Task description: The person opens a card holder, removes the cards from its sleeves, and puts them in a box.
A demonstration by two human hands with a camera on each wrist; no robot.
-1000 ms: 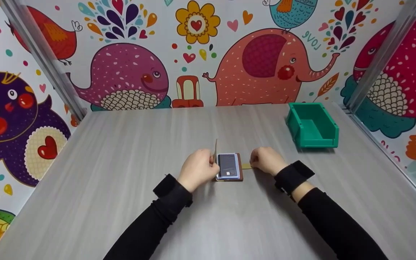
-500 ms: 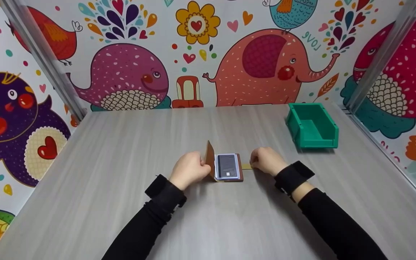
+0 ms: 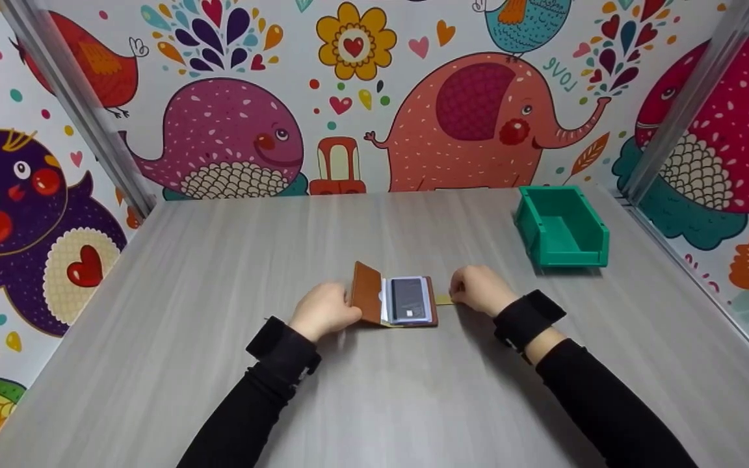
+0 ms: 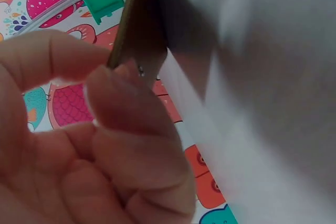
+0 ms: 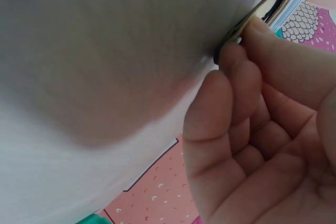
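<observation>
A brown card wallet [image 3: 366, 296] lies on the table with its front cover tilted up to the left. Clear sleeves and a dark card [image 3: 408, 299] with a small chip show on its right half. My left hand [image 3: 324, 311] pinches the cover's outer edge between thumb and forefinger, seen close up on the cover [image 4: 142, 40] in the left wrist view. On the other side my right hand [image 3: 484, 289] pinches the end of the wallet's yellowish closing strap [image 3: 443, 299]. In the right wrist view, thumb and forefinger meet on that strap [image 5: 257, 14], low over the table.
A green plastic bin [image 3: 563, 227] stands at the back right of the wood-grain table [image 3: 251, 260]. Walls with cartoon animals rise behind and at both sides, with metal posts [image 3: 82, 104] at the corners.
My left hand has moved left and lower, swinging the wallet's cover from upright to leaning outward and baring its inner side. My right hand has stayed in place on the strap.
</observation>
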